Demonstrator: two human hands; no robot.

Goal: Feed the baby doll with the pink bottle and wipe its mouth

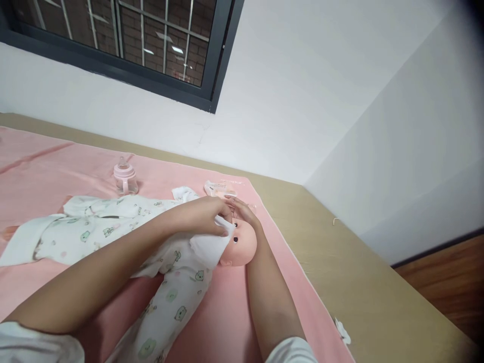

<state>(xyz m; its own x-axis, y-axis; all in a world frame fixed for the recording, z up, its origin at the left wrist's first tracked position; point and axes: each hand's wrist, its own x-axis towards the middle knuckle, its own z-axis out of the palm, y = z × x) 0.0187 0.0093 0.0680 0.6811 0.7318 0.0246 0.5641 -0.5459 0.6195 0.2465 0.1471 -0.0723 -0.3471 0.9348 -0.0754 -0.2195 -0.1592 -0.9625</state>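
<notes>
A baby doll (244,247) lies on its back on the pink sheet, its head to the right, dressed in a white outfit (124,219) with green animal prints. My left hand (209,214) is closed on a thin white cloth (212,247), pinching its edge at the lower part of the doll's face. The cloth hides the doll's mouth and neck. On the far side of the head, my right hand (242,209) rests against it with fingers stretched towards my left hand; the fingertips are partly hidden.
A pink baby bottle (124,176) stands behind the doll. A clear packet (219,188) lies just beyond my hands. The pink sheet (230,307) covers part of a tan surface (321,252), with a crumpled white scrap (342,330) at its right edge. Behind are a white wall and a barred window (151,45).
</notes>
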